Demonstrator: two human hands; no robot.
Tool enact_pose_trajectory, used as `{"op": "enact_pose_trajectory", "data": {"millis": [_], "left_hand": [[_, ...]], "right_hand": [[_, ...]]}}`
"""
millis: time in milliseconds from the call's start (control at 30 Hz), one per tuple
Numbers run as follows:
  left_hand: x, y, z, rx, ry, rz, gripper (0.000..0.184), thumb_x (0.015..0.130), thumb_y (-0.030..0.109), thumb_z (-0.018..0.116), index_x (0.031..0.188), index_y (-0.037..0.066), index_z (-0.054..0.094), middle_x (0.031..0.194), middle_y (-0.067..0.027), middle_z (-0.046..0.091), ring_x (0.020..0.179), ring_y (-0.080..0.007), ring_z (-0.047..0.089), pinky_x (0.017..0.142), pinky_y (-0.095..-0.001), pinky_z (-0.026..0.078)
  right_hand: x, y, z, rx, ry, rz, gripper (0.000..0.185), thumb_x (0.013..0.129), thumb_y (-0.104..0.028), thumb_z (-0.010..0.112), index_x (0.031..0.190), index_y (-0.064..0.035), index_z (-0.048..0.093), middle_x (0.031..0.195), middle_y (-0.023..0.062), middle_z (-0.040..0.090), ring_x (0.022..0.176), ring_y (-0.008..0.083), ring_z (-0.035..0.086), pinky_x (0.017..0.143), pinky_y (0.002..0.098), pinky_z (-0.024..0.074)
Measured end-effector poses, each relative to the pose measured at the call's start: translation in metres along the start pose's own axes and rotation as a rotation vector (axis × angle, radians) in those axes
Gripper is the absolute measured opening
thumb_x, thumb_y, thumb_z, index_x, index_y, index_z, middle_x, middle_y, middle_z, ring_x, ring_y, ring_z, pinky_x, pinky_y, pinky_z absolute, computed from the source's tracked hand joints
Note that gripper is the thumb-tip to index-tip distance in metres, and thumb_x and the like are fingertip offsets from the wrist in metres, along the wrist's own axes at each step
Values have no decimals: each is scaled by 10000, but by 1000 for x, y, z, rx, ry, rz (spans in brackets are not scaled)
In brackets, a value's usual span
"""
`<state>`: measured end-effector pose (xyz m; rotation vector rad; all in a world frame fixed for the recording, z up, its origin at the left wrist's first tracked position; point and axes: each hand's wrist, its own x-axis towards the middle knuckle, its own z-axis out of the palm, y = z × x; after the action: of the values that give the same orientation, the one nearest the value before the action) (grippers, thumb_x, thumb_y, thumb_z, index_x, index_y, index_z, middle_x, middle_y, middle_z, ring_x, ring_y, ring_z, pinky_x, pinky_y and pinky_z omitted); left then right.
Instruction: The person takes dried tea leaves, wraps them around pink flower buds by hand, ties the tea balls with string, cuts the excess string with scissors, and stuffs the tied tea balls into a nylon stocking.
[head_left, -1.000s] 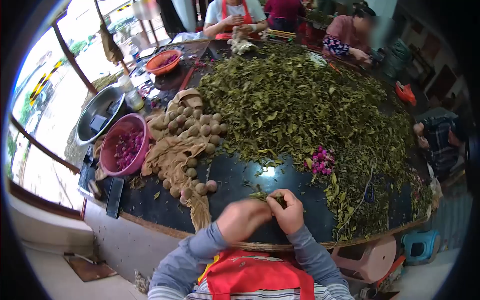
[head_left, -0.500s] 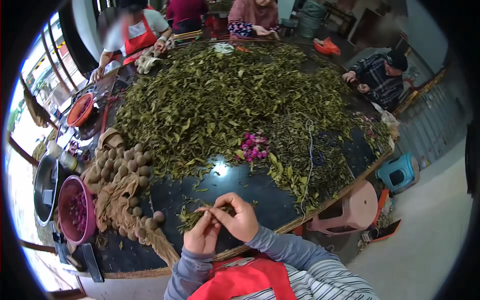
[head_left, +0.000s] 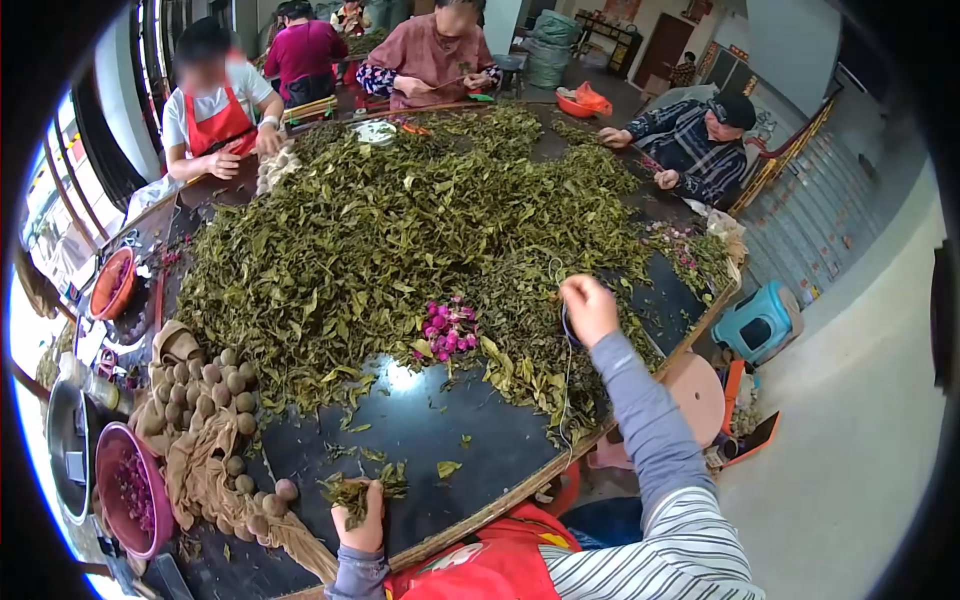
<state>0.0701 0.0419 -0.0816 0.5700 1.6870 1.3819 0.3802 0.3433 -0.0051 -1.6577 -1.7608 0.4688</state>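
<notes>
One small bunch of leaves (head_left: pixel 358 493) at seven o'clock: likely light, pliable, easily crumbled; best taken lightly round its middle. Left hand (head_left: pixel 364 525) curled closed about it. Right hand (head_left: pixel 592 312) at three o'clock, fingers curled at a thin, probably limp string (head_left: pixel 566 400) on the leaf heap (head_left: pixel 350 250); cannot tell whether they grip it.
</notes>
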Motion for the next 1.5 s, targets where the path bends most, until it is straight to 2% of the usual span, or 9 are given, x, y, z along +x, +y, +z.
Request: {"op": "enact_pose_trajectory", "data": {"millis": [167, 500, 700, 767, 833, 867, 967, 1167, 1500], "left_hand": [[7, -27, 4, 270, 55, 430, 71, 794, 5, 676, 848, 13, 631, 767, -71, 620, 651, -181, 568, 606, -271, 458], [9, -21, 15, 179, 63, 550, 129, 730, -20, 693, 783, 46, 596, 886, -84, 607, 806, -199, 579, 751, -299, 463], [12, -24, 15, 254, 70, 616, 142, 717, -22, 695, 806, 43, 605, 854, -89, 611, 774, -204, 583, 727, -295, 463], [12, -25, 14, 231, 42, 586, 132, 735, -23, 689, 824, 36, 611, 843, -91, 613, 744, -198, 584, 697, -283, 465], [11, -23, 10, 213, 27, 553, 122, 753, -25, 683, 841, 30, 618, 832, -94, 615, 713, -191, 585, 667, -272, 466], [9, -20, 7, 219, 42, 550, 122, 753, -25, 683, 841, 30, 618, 832, -94, 615, 713, -191, 585, 667, -272, 466], [7, 0, 7, -230, -46, 129, 118, 791, -24, 669, 891, 14, 620, 825, -98, 619, 671, -183, 583, 628, -244, 468], [-1, 31, 5, -729, -50, -107, 160, 884, 5, 614, 1040, -21, 592, 898, -117, 631, 672, -187, 602, 632, -261, 526], [-10, 33, -6, -786, -136, -68, 184, 924, 24, 592, 1100, -30, 585, 939, -130, 639, 663, -173, 608, 627, -254, 537]], "right_hand": [[72, 54, -2, -67, 106, -35, 175, 868, -190, 619, 963, -51, 668, 897, 87, 707, 776, 233, 645, 721, 321, 512], [113, 58, 37, -583, 1, -209, 159, 854, -175, 609, 928, -41, 651, 854, 108, 689, 740, 286, 632, 719, 366, 510], [111, 45, 19, -340, 103, -200, 135, 877, -183, 603, 896, -54, 634, 846, 103, 663, 680, 276, 609, 666, 372, 506], [96, 10, 5, -200, 93, -177, 135, 889, -190, 601, 915, -59, 623, 845, 104, 652, 640, 247, 594, 618, 358, 506], [50, -65, -17, 339, -282, 155, 158, 921, -223, 572, 939, -68, 593, 820, 84, 650, 638, 209, 597, 622, 355, 519], [23, -90, -14, 270, -417, 73, 162, 944, -227, 548, 1003, -79, 576, 778, 71, 626, 620, 159, 564, 577, 336, 505], [-59, -121, 20, 217, -643, -705, 78, 920, -160, 583, 967, -99, 580, 731, 38, 608, 576, 131, 540, 520, 276, 451], [-131, -169, 48, 344, -1064, -666, 62, 902, -115, 590, 942, -68, 585, 728, 36, 633, 567, 166, 555, 536, 302, 427], [-155, -181, 74, 278, -1030, -783, 51, 875, -91, 601, 919, -67, 590, 728, 49, 637, 552, 214, 562, 531, 305, 432]]}}
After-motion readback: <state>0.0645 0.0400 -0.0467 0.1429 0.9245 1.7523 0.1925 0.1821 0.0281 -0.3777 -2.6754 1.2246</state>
